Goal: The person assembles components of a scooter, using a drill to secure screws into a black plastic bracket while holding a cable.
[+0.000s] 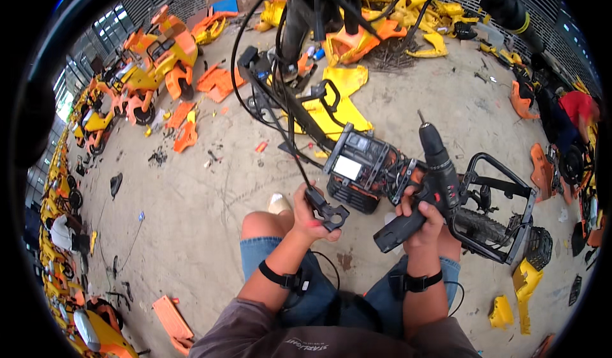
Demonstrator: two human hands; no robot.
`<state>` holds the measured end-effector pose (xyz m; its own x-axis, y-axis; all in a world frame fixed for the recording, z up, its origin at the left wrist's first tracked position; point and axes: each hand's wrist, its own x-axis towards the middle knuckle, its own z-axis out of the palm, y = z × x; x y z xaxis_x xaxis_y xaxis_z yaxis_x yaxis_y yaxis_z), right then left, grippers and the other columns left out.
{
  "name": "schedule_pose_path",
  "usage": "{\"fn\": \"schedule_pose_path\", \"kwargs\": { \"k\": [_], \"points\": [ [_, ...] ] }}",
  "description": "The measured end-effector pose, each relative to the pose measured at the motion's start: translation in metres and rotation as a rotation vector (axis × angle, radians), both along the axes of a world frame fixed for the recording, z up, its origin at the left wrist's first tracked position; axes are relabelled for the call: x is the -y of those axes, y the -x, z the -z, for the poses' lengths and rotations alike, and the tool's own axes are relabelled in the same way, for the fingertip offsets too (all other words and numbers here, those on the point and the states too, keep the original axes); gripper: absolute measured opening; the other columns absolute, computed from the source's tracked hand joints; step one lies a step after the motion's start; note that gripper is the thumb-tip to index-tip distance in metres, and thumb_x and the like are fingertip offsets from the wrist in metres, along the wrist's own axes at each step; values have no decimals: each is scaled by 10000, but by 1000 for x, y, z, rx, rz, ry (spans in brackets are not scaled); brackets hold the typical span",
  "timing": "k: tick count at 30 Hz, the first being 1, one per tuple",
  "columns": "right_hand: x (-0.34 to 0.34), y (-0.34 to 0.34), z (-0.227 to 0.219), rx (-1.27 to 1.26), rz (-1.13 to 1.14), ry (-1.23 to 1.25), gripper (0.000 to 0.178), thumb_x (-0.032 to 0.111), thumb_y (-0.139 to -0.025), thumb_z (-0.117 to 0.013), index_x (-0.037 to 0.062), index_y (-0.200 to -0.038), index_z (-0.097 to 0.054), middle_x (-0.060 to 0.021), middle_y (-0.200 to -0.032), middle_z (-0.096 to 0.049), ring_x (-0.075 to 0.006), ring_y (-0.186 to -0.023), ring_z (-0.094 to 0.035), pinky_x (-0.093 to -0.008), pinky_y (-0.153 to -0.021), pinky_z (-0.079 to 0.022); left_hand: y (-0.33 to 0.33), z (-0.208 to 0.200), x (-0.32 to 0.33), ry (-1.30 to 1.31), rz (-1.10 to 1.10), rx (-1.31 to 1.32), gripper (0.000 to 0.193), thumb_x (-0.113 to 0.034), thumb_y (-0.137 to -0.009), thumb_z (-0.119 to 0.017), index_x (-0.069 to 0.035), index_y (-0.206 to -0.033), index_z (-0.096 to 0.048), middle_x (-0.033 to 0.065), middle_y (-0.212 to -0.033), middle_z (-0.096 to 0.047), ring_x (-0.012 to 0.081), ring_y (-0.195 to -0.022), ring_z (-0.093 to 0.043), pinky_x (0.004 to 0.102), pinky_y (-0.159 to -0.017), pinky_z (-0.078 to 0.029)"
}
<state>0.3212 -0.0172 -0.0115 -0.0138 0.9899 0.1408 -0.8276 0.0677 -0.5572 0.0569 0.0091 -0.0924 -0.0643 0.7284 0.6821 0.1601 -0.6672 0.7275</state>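
My right hand [426,225] is wrapped round the grip of a black cordless drill [438,173], its chuck and bit pointing away from me. My left hand [305,218] closes on a small black clamp bracket [329,214] with a rounded opening at its end. A black cable runs from beside this bracket up toward the handlebar. Between and beyond my hands stands a stripped scooter frame [308,128], with a wired battery and electronics compartment [357,157] exposed. Right of the drill are a black tubular rack [519,213] and a tyre [481,225].
Yellow body panels [344,97] lie beyond the frame, with orange panel pieces [185,135] to the left. Rows of scooters [137,81] line the left side. A person in red [579,109] bends over at the far right. Yellow scraps [526,288] lie at lower right.
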Motion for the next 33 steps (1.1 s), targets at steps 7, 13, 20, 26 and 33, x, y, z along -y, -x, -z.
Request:
{"fn": "schedule_pose_path", "kwargs": {
  "k": [7,13,20,26,33],
  "points": [
    [-5,10,6,-182,-75,-20,684,167,-749,-707,102,-1394,-488,-110,-1059,-648,-215,-735,-595,-426,-713,-510,-12,-9,10,73,74,-375,1238,-470,-393,-953,13,-1363,-353,190,-1097,-636,339,-881,-692,398,-785,-561],
    [0,5,7,-215,-107,-171,659,184,-726,-722,92,-1351,-535,-117,-1076,-656,-230,-754,-602,-405,-697,-497,-15,-24,16,49,154,-352,1270,-434,-375,-970,8,-1383,-336,166,-1073,-647,319,-921,-683,383,-822,-550],
    [3,6,8,-222,-237,-244,663,195,-713,-727,85,-1339,-542,-146,-1124,-635,-275,-853,-594,-433,-744,-468,-16,-5,8,-43,222,-197,1307,-443,-426,-971,49,-1416,-274,191,-1183,-596,309,-1043,-639,392,-949,-495],
    [3,11,12,-155,-278,-239,657,179,-702,-713,53,-1328,-558,-158,-1118,-630,-287,-887,-598,-439,-776,-462,-28,-11,8,6,184,-61,1395,-838,-529,-755,74,-1437,-219,93,-857,-519,152,-696,-519,273,-611,-432],
    [11,12,2,-144,-340,-194,689,186,-711,-708,27,-1352,-514,-306,-1361,-518,-272,-752,-637,-351,-616,-523,-25,-11,4,47,188,-163,1271,-651,-548,-848,94,-1401,-270,178,-1091,-556,274,-978,-579,372,-872,-456]
  ]
}}
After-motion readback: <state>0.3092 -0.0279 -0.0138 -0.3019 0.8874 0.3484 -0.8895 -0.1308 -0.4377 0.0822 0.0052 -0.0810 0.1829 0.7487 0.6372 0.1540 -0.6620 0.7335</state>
